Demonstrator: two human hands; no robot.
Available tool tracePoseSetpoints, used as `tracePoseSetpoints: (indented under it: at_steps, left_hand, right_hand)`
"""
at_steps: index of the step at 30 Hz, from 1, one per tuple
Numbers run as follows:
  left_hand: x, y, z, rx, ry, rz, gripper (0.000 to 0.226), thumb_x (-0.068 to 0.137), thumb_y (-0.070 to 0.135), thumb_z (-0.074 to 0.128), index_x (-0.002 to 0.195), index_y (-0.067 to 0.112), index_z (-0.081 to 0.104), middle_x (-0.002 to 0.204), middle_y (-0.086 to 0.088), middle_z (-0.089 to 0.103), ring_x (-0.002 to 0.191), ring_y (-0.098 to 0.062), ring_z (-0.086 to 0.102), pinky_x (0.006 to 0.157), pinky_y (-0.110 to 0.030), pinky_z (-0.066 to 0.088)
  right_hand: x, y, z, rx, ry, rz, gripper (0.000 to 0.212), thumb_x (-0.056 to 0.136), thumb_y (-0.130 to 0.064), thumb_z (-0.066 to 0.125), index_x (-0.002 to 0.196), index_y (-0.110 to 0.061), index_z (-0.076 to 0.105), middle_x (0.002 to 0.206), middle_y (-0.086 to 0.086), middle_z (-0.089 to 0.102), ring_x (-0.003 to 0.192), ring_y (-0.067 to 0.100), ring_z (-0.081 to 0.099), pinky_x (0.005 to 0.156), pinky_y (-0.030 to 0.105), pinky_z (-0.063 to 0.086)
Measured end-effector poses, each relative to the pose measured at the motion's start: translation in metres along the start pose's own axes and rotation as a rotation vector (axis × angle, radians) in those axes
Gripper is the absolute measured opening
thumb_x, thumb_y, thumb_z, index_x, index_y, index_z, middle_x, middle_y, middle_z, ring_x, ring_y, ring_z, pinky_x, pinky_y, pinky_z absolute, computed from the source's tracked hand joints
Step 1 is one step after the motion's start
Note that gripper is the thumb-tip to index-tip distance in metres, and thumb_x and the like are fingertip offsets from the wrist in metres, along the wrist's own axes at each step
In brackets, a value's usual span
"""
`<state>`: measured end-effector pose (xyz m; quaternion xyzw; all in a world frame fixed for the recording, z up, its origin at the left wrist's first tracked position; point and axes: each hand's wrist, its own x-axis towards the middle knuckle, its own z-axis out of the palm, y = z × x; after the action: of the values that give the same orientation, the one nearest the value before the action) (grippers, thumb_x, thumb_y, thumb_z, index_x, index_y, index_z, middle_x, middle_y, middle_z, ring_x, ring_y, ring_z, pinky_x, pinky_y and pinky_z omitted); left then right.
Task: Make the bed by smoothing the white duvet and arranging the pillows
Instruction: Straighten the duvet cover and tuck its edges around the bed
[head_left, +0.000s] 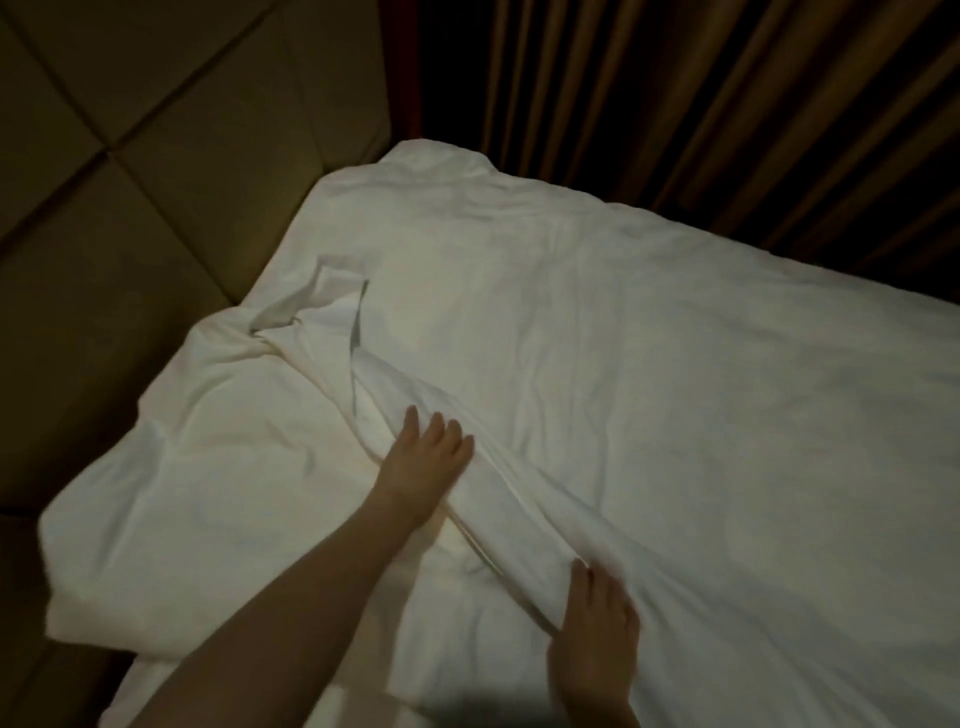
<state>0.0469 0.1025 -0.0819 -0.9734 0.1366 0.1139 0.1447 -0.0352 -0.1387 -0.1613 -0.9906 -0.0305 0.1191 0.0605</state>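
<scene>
Right hand (597, 634) flat, fingers spread, on white duvet (623, 364) ridge; left hand (423, 462) flat farther up, gripping nothing.

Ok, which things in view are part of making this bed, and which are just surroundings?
Part of the job:
- white duvet, bunched in a ridge
- pillow at the head end
- left hand and right hand, both flat on the ridge

Just surroundings:
- padded headboard
- curtain behind the bed
</scene>
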Motion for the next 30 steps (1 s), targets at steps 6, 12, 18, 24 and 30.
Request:
tracePoseSetpoints:
  at_steps: [6, 12, 18, 24, 30]
  left_hand:
    - [0.021, -0.022, -0.026, 0.005, -0.092, -0.078, 0.031, 0.094, 0.011, 0.043, 0.125, 0.012, 0.048, 0.122, -0.006, 0.055, 0.115, -0.026, 0.05, 0.098, -0.036, 0.035]
    - [0.072, -0.02, -0.085, -0.07, 0.165, -0.152, 0.023, 0.08, 0.011, 0.065, 0.102, 0.01, 0.059, 0.097, -0.007, 0.063, 0.091, -0.026, 0.061, 0.078, -0.033, 0.044]
    - [0.137, -0.028, -0.117, -0.11, 0.203, -0.274, 0.032, 0.088, 0.001, 0.045, 0.12, 0.007, 0.045, 0.117, -0.01, 0.055, 0.11, -0.029, 0.051, 0.093, -0.036, 0.036]
    - [0.136, -0.041, -0.035, -0.001, 0.126, -0.236, 0.032, 0.046, 0.015, 0.087, 0.07, 0.009, 0.067, 0.064, -0.009, 0.063, 0.068, -0.028, 0.064, 0.07, -0.032, 0.053]
    - [0.135, -0.042, -0.011, -0.013, -0.108, -0.195, 0.02, 0.088, 0.005, 0.05, 0.106, 0.004, 0.058, 0.105, -0.014, 0.063, 0.109, -0.03, 0.056, 0.103, -0.034, 0.036]
  right_hand:
    - [0.013, 0.066, -0.043, 0.178, -0.04, 0.36, 0.041, 0.077, -0.021, 0.055, 0.115, -0.009, 0.065, 0.11, 0.016, 0.067, 0.099, 0.033, 0.064, 0.082, 0.037, 0.047]
    - [0.121, 0.108, -0.194, 0.067, 0.369, 0.276, 0.017, 0.077, -0.014, 0.048, 0.074, -0.01, 0.064, 0.079, 0.021, 0.066, 0.074, 0.039, 0.064, 0.061, 0.031, 0.036]
    - [0.201, 0.119, -0.241, 0.092, 0.564, 0.202, 0.023, 0.073, -0.014, 0.044, 0.075, -0.006, 0.065, 0.076, 0.026, 0.064, 0.07, 0.042, 0.062, 0.059, 0.031, 0.037]
    - [0.231, 0.086, -0.076, -0.042, -0.111, 0.173, 0.026, 0.089, -0.008, 0.055, 0.114, -0.002, 0.058, 0.11, 0.02, 0.062, 0.102, 0.034, 0.061, 0.087, 0.041, 0.048]
    - [0.234, 0.076, -0.046, -0.214, -0.038, 0.095, 0.034, 0.055, -0.001, 0.082, 0.085, 0.001, 0.066, 0.069, 0.015, 0.064, 0.06, 0.032, 0.063, 0.06, 0.037, 0.051]
